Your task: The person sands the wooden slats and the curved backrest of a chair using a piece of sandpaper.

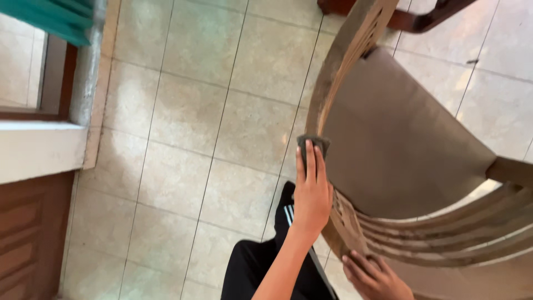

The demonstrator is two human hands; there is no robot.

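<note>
Two hands: both mine, both on the wooden chair, which fills the frame from 12 to 5 o'clock.
Left hand: fingers flat and together, pressing a small dark pad, probably sandpaper or a scouring cloth, against the curved top rail at the frame's centre.
Right hand: at 5 o'clock, fingers curled over the lower end of the rail, gripping bare wood to steady the chair.
Step in hand: rubbing down the rail, judged from the pad's flat contact with the pale wood.
Next move calls for: steady pressure along the curve towards 12 o'clock, with the chair kept braced.
Surroundings: tiled floor from 8 to 12 o'clock; white ledge and brown panelled door at 9 o'clock; teal cloth at 11 o'clock; second dark chair frame at 1 o'clock.
In the way: my leg in black trousers at 6 o'clock stands close to the rail.
</note>
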